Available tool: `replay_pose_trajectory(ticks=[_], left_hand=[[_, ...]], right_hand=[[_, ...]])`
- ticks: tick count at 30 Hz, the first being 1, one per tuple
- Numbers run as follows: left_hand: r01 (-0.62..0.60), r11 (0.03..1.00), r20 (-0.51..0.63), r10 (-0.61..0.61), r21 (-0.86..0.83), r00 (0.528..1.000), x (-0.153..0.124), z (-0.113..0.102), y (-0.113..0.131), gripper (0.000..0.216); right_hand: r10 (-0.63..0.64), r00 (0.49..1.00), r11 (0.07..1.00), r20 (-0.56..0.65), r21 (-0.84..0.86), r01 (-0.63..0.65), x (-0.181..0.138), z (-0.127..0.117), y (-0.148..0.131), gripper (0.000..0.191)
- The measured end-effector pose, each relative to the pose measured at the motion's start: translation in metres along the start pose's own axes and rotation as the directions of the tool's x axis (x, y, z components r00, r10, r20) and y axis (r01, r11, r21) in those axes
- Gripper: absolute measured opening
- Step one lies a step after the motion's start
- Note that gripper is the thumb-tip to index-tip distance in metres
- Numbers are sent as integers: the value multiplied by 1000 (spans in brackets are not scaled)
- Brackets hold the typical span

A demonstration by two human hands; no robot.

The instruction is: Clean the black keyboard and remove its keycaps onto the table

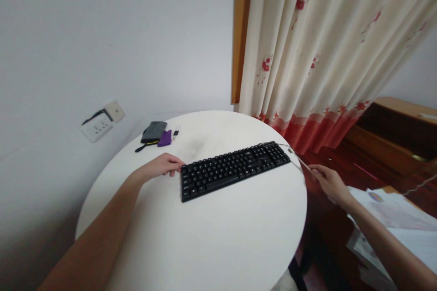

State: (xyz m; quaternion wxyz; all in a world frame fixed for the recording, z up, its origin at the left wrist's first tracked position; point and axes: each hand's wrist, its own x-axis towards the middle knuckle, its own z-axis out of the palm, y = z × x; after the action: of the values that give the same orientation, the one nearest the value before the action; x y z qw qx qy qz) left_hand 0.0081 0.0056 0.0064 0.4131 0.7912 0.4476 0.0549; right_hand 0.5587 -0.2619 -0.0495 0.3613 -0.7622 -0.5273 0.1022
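A black keyboard lies slanted across the round white table, its right end farther from me. My left hand is closed at the keyboard's upper left corner, thumb and fingers pinching its edge. Beyond the table's right edge, my right hand pinches a thin pale stick between thumb and fingers. The stick's small greyish tip points toward the keyboard's right end, apart from the keys. What kind of tool it is, I cannot make out. A thin dark cable runs near the keyboard's back right corner.
At the table's back left lie a dark grey cloth pouch, a purple cloth and a small black-and-clear item. A wall socket is at left. Curtains hang behind; papers lie low at right.
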Motion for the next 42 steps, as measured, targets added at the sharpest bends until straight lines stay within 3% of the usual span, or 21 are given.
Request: replay_pose_trajectory(ticks=[9,16,26,30,36,42], left_hand=[[-31,999,15,31,-6,999,1,-1,-4,33],[-13,1000,17,13,-8,1000,0,-1,-3,35],[-36,999,22,37,-31,999,3,-1,-10,36],[-42,999,25,42,-22,999,1,-1,-9,36],[-40,999,23,41,-12,999,0,-1,-7,37],[-32,999,12,32,-2,999,2,0,-8,34]], right_hand=[[16,996,1000,84,24,-18,9,5,-10,47],[-51,990,995,133,88,40,30,13,-19,42],[-36,990,996,134,80,26,59,30,-29,44],[-10,990,999,140,43,4,43,26,-23,44],[5,996,999,90,-45,-1,-5,14,-18,39],[62,994,989,91,-140,-49,-43,19,-45,34]])
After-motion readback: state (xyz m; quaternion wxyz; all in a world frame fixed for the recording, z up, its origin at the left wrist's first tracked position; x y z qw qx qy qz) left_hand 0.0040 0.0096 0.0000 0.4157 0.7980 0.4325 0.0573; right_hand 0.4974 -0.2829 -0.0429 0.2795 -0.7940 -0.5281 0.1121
